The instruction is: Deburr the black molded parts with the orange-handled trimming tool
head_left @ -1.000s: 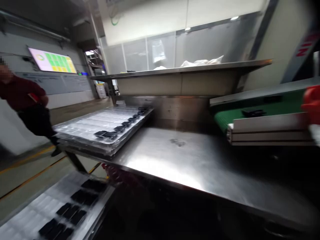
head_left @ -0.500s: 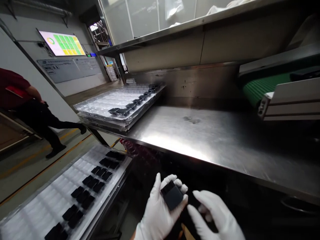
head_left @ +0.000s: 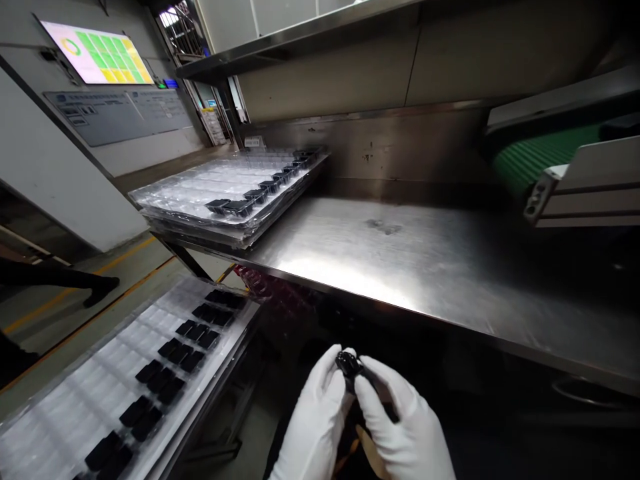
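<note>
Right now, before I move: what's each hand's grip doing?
Left hand: closed, holding a small black part.
Right hand: closed, pinching the same part.

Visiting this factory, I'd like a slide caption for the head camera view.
Gloved left hand and right hand hold a small black part beside a clear plastic tray, below a stainless steel table.

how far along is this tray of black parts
Done: black parts sit in rows along one edge of the near clear tray. In hand: one black part pinched between the left hand and right hand. Left: that tray's many empty pockets.
</note>
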The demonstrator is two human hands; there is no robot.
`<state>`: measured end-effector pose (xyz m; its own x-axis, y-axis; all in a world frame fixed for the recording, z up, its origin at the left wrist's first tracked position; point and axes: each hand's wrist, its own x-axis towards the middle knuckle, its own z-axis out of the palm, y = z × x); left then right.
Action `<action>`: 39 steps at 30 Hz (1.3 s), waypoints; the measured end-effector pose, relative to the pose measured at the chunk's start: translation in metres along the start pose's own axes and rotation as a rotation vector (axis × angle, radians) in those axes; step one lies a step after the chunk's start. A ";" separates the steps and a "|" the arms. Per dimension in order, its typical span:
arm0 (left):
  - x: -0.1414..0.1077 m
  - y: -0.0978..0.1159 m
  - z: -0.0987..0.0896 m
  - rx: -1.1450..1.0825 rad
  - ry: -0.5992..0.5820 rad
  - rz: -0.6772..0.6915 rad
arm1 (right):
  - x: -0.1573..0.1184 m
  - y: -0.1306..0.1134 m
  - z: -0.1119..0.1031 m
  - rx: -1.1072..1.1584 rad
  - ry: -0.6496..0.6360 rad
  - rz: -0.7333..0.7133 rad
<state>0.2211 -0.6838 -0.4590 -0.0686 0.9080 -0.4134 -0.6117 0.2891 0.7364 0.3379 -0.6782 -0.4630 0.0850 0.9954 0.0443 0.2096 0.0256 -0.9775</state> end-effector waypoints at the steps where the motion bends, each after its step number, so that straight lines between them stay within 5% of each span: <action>1: 0.002 -0.001 -0.001 0.058 0.018 0.024 | 0.001 -0.004 0.001 0.115 -0.003 0.129; 5: 0.011 -0.001 -0.005 0.227 0.090 0.094 | 0.005 -0.011 0.001 0.414 -0.063 0.380; 19: 0.001 0.006 0.000 0.233 0.068 -0.026 | 0.002 -0.008 -0.008 0.618 -0.252 0.607; 26: -0.001 0.016 -0.002 0.211 -0.164 -0.281 | 0.000 -0.008 -0.012 0.880 -0.332 0.821; 31: 0.000 0.006 -0.016 0.000 -0.240 -0.435 | -0.006 -0.002 -0.014 0.783 -0.255 0.899; 39: 0.000 -0.013 -0.028 -0.032 -0.300 -0.467 | -0.008 0.006 -0.015 0.609 -0.253 0.898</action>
<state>0.2067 -0.6963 -0.4834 0.4405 0.7334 -0.5178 -0.5469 0.6766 0.4930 0.3529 -0.6875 -0.4663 -0.2496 0.6635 -0.7053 -0.3469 -0.7413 -0.5746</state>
